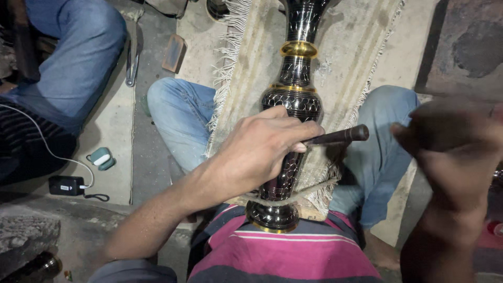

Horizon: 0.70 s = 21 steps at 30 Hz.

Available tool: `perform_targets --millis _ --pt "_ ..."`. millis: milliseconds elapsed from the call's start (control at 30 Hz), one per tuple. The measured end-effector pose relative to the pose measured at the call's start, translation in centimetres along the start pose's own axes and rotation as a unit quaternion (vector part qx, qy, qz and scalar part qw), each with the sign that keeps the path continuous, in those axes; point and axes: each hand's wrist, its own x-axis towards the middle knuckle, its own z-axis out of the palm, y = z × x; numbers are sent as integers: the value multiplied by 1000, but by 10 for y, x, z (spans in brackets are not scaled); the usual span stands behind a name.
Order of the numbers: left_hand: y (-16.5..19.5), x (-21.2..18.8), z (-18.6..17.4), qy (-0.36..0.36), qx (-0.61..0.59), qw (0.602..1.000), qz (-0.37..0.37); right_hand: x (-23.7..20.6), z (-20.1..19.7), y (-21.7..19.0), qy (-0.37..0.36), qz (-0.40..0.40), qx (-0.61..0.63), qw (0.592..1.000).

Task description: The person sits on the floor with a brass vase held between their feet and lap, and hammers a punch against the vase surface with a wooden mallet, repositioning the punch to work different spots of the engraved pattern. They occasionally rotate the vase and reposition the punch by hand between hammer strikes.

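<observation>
We had the tall black vase lying along our lap, its gold-rimmed foot against our striped shirt and its flared neck pointing away over the fringed cloth; a frayed cord crossed the vase just above the foot; our left hand was closed over the belly of the vase, fingers curled tight round a dark rod-shaped tool whose butt end stuck out to the right of the vase, its working tip hidden under the hand; our right hand was raised well to the right of the vase, blurred, and whether it was open, shut or held anything we could not tell; our knees in blue jeans lay on either side of the vase; to the left of the vase sat another person's leg, and beyond it a small dark charger with a white cable and a little teal case on the floor; we judged that the step in hand was working the pattern into the vase's belly, the tool set against the surface; the next move, as we judged it, called for a steady left hand and a square, measured blow on the tool's butt, with the vase kept from rolling.
</observation>
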Motion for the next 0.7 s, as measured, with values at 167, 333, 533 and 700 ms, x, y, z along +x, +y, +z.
perform_targets --millis 167,333,533,700 --pt "2 -1 1 2 10 1000 -11 3 3 -1 -2 -1 -129 992" --pt "2 -6 3 38 -15 999 -17 -7 0 18 52 19 33 998" --pt "3 -18 6 76 -47 996 -26 0 -4 12 47 18 36 998" --pt "3 -25 16 144 -71 986 -36 35 7 -46 -62 26 -194 979"
